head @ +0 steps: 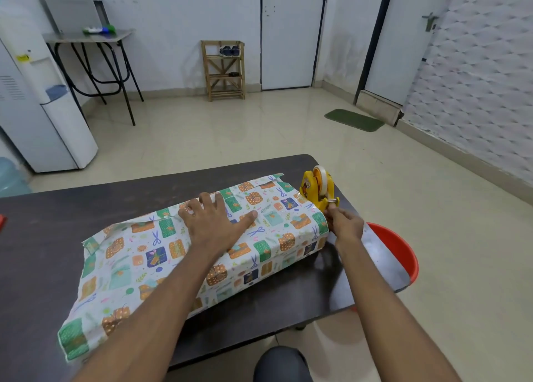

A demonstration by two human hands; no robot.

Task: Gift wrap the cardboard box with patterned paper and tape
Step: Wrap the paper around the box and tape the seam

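The box lies across the dark table (57,237), fully covered by patterned paper (277,237) printed with gift boxes and scissors; no cardboard shows. My left hand (213,223) presses flat on top, fingers spread over the paper's overlapping edge. A yellow tape dispenser (317,188) with a white roll stands at the box's right end. My right hand (343,223) pinches the tape end at the dispenser's cutter. Loose paper sticks out past the box at the near left end.
A red bucket (401,252) stands on the floor just off the table's right edge, with a grey sheet (380,260) across it. A small red object (2,221) peeks in at the table's left edge. My knee (279,364) shows below the table front.
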